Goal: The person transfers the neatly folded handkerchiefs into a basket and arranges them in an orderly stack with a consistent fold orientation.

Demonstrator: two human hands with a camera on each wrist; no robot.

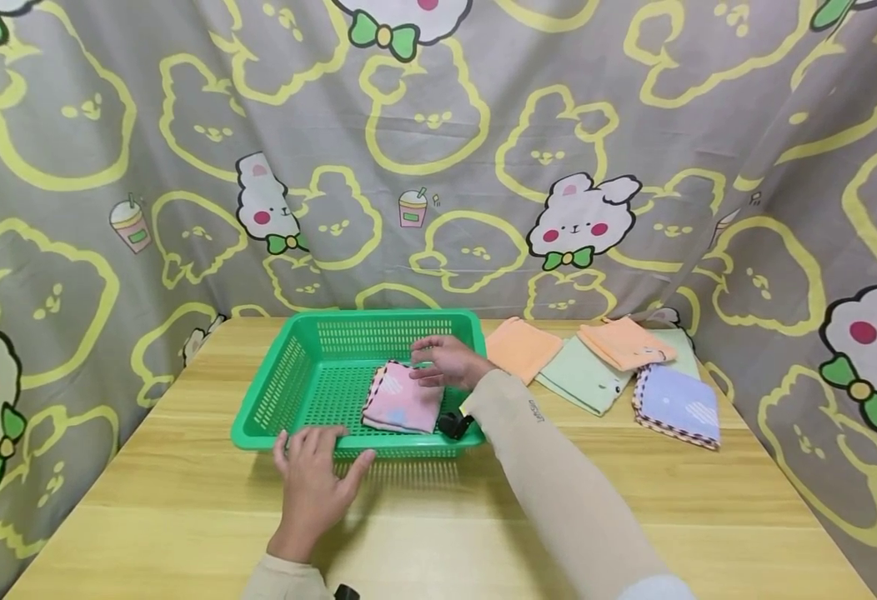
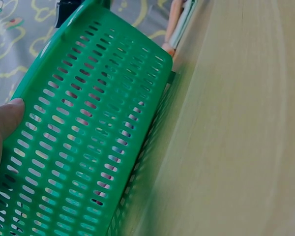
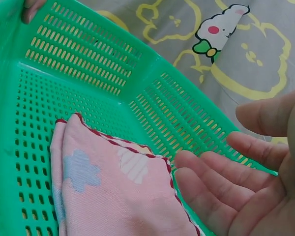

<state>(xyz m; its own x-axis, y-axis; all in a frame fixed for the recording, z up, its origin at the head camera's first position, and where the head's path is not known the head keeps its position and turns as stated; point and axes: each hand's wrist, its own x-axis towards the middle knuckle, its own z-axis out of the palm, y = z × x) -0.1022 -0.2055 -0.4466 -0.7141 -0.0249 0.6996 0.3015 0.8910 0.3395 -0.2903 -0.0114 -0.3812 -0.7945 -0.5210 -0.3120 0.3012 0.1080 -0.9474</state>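
A pink folded towel (image 1: 407, 400) with a dark-checked edge lies inside a green plastic basket (image 1: 247, 421); blue and white shapes show on its pink face (image 3: 113, 191) in the right wrist view. My right hand (image 1: 449, 364) hovers over the towel's right side, fingers spread and holding nothing. In the right wrist view those fingers (image 3: 211, 196) are close to the checked edge. My left hand (image 1: 314, 479) holds the basket's near rim, fingers over the top. Its thumb (image 2: 10, 118) lies against the outer wall in the left wrist view.
Right of the basket, several folded towels lie on the wooden table (image 1: 168, 500): an orange one (image 1: 523, 348), a green one (image 1: 581, 379), another orange one (image 1: 622, 342) and a blue one (image 1: 677, 404). A patterned curtain (image 1: 438, 192) hangs behind.
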